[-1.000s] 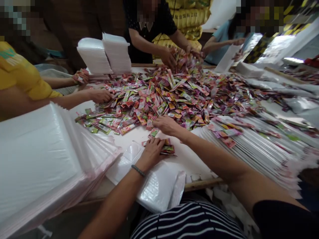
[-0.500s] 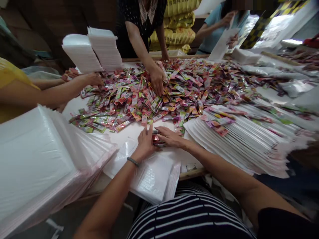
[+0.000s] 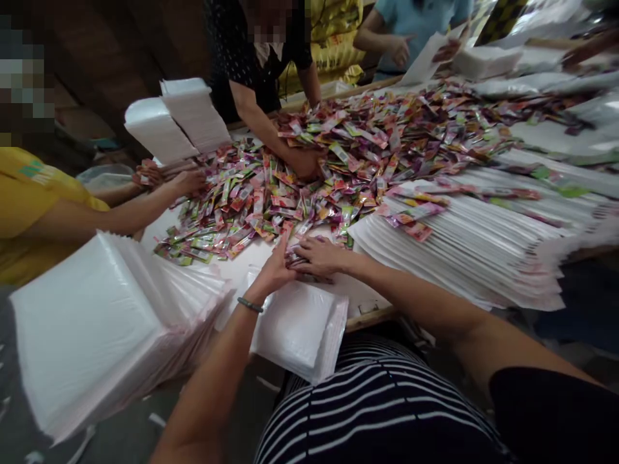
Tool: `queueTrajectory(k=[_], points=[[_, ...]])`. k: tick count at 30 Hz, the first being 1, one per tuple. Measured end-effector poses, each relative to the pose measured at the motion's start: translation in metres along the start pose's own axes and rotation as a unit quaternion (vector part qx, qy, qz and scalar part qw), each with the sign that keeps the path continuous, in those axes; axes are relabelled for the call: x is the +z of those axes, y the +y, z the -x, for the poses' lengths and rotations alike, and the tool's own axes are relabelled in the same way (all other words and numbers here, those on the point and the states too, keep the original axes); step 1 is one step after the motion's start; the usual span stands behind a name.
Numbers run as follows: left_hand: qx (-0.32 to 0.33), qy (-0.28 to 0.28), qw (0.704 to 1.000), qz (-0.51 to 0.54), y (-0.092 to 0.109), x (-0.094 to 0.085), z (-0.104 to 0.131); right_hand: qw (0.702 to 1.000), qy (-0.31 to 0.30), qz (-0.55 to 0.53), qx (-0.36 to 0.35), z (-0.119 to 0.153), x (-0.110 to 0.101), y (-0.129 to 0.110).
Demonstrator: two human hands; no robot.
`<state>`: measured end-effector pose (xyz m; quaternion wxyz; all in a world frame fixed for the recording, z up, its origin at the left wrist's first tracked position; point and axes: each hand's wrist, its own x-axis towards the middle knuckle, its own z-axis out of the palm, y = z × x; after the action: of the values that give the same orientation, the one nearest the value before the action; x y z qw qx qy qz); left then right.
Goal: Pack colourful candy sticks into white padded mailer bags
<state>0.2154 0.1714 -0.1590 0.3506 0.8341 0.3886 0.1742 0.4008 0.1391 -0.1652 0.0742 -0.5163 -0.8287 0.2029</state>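
Observation:
Close to the table's near edge, my left hand and my right hand close from both sides around a small bundle of shiny, colourful packets. The right fingers lie over the packets and hide most of them; the left thumb side presses against their left end. Just below my hands lies a white bubble mailer, partly over the table's edge. Behind them spreads a large heap of the same slim packets in red, green, purple and orange.
A stack of white mailers stands at the left, and a fanned row of mailers at the right with packets on top. Further back are two upright mailer stacks. Co-workers reach into the heap, one arm from across, another from the left.
My right fingers have moved left over the packets, which are now more covered. The co-worker opposite has pushed a hand deeper into the heap. The view has shifted slightly.

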Motion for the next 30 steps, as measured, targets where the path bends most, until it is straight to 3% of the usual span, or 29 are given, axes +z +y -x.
queueTrajectory(k=[3,6,8,11,14,19,23,27,30], points=[[-0.005,-0.029,1.000,-0.001,0.018,-0.005,0.016,1.000,-0.012,0.004,0.014,0.017,0.013,0.003],[0.020,-0.015,0.991,-0.129,0.052,-0.007,0.052,0.999,0.013,0.028,-0.017,0.035,0.017,0.007],[0.054,-0.021,0.974,-0.220,0.079,0.000,0.082,0.998,0.021,0.054,-0.039,0.042,0.017,0.009],[0.095,-0.110,0.925,-0.350,0.105,0.019,0.117,0.994,0.038,0.092,-0.038,0.044,0.016,0.007],[0.091,-0.141,0.889,-0.425,0.108,0.034,0.132,0.991,0.054,0.121,-0.031,0.043,0.018,0.004],[0.052,-0.057,0.867,-0.493,0.101,0.031,0.138,0.986,0.071,0.145,-0.044,0.046,0.025,-0.002],[0.012,-0.033,0.841,-0.540,0.106,0.033,0.152,0.988,0.094,0.125,0.012,0.046,0.034,-0.007],[0.078,-0.086,0.831,-0.545,0.108,0.033,0.167,0.985,0.117,0.116,0.040,0.044,0.035,-0.013],[0.081,-0.062,0.816,-0.569,0.110,0.024,0.172,0.987,0.115,0.105,0.030,0.041,0.029,-0.012]])
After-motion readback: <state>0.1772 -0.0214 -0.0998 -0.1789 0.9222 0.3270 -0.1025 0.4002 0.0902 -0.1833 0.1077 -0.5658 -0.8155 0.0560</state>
